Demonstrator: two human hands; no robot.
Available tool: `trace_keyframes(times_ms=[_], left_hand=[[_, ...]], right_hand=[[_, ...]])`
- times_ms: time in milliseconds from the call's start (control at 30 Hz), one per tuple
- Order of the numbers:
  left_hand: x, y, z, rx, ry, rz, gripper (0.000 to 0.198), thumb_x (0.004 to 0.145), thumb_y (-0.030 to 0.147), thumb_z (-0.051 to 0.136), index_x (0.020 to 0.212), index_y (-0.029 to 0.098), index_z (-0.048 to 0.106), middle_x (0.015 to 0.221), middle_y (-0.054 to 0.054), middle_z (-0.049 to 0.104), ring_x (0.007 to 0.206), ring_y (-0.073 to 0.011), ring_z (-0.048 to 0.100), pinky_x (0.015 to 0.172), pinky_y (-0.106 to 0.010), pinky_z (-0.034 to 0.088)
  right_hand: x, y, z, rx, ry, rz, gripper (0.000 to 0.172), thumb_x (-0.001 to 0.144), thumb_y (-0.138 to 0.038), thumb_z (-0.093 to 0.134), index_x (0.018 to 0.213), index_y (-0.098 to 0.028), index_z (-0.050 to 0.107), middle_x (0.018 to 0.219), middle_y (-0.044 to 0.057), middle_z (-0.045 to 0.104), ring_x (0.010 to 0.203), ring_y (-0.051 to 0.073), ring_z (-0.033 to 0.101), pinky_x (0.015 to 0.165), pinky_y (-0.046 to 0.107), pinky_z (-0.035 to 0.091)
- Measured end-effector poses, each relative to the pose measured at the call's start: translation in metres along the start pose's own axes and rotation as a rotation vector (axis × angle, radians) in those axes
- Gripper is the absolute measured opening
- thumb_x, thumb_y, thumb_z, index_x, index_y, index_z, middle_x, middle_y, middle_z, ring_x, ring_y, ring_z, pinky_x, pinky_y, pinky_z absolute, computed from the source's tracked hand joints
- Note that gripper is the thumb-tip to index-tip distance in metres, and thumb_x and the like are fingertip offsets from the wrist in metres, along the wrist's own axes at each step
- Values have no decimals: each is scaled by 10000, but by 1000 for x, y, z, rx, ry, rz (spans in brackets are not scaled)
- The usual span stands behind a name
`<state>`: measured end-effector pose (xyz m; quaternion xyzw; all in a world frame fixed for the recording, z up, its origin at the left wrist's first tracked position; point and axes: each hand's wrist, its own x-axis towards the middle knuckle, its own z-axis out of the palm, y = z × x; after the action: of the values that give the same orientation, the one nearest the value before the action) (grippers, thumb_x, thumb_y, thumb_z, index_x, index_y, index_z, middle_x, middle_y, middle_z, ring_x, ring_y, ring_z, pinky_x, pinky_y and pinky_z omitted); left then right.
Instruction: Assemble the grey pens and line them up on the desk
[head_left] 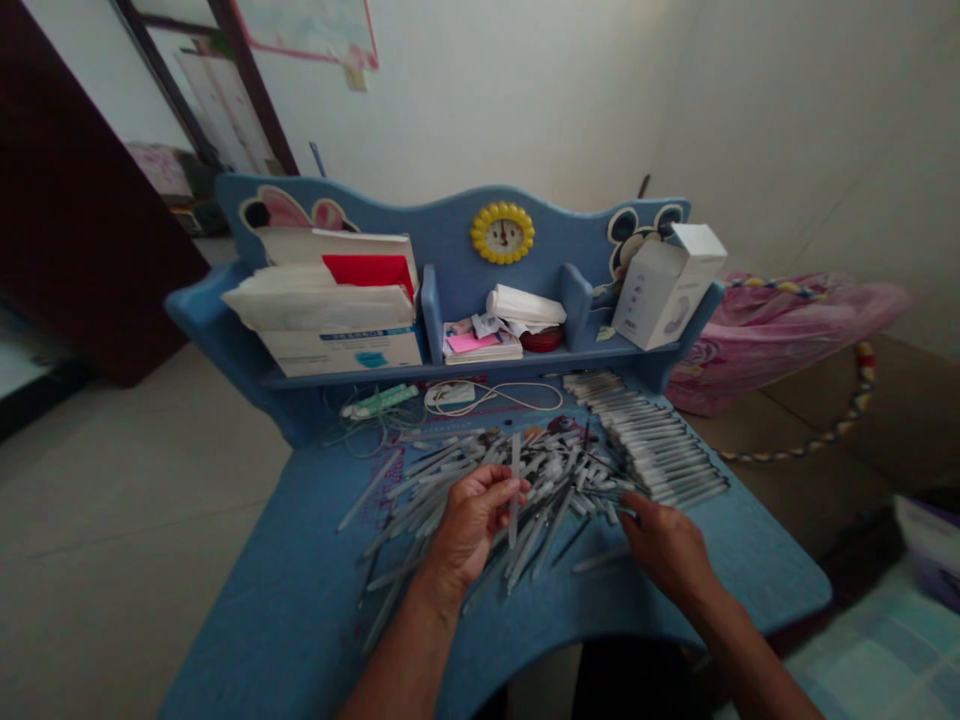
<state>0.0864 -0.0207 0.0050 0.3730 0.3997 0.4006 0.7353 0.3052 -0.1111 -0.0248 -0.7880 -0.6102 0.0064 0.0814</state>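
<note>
The left hand [472, 525] is closed by its fingertips on a grey pen tube [514, 470], which stands nearly upright just past the fingers with its lower end reaching below them. The right hand [667, 548] lies palm down on the blue desk [300, 620], apart from the left hand. Its fingers curl forward into the edge of the loose pile of pen parts [559, 485], and whether they pinch anything there cannot be told. Just to the inner side of the right hand, between the two hands, a single pen [600, 560] lies flat on the desk. The loose pile spreads under and beyond both hands, thickest ahead of the left fingertips and trailing off to that hand's outer side. Ahead of the right hand and slightly to its outer side, a neat row of pens [660, 450] lies side by side, running away from it. Farther ahead of the left hand are a coiled white cable [487, 397] and a green strip [379, 401]. Beyond these stands the desk's shelf [450, 372], which holds a stack of papers [330, 305] ahead of the left hand and a tilted white box [664, 285] ahead of the right. A yellow clock [502, 233] is on the backboard above.
</note>
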Motion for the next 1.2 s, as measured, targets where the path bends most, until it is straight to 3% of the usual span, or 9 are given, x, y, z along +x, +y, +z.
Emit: trace_keyframes(times_ms=[233,500,633,767,900,1033,1200], left_hand=[[-2,0,0,-2,-16,10,177,639,178,692,763,131,574,787,-58,688,616,-101,606,417,-147,341],[-5,-1,2,88,-51,53,152,647,189,683,749,138,582,853,-77,687,772,-165,641,435,-153,371],[-4,-6,2,189,-57,114,137,654,217,666,745,140,599,815,-69,681,695,-156,622,427,-171,371],[-2,-11,2,424,19,272,119,646,217,661,747,158,637,680,-9,653,597,-133,585,485,-200,408],[-4,-11,5,715,67,519,94,676,176,622,761,180,662,736,-9,651,700,-154,604,648,-245,465],[-6,-11,7,881,22,678,97,725,150,575,765,190,653,837,-39,653,783,-169,609,713,-271,475],[-8,-11,8,958,-1,766,114,747,133,549,786,194,638,840,-44,650,820,-174,609,755,-283,474]], right_hand=[[21,-4,-6,-256,-180,-41,246,856,-152,403,927,-200,634,764,88,714,721,215,678,590,279,440],[32,-8,-20,-306,-179,-104,259,834,-74,393,906,-167,624,746,114,702,714,219,680,568,262,419],[32,-7,-38,-339,-142,-131,255,851,-79,376,899,-170,610,721,110,697,671,227,676,524,257,380],[25,-9,-65,-358,30,-232,212,867,-127,399,860,-183,604,723,74,687,638,184,645,513,245,336],[20,-14,-89,-360,161,-400,179,831,-96,451,844,-192,603,689,34,655,671,161,597,570,247,334],[21,-18,-100,-391,150,-489,178,814,-69,471,857,-192,592,690,30,641,678,171,577,598,261,335],[22,-20,-104,-429,86,-540,158,816,-69,492,894,-177,578,733,51,642,704,186,579,619,274,352]])
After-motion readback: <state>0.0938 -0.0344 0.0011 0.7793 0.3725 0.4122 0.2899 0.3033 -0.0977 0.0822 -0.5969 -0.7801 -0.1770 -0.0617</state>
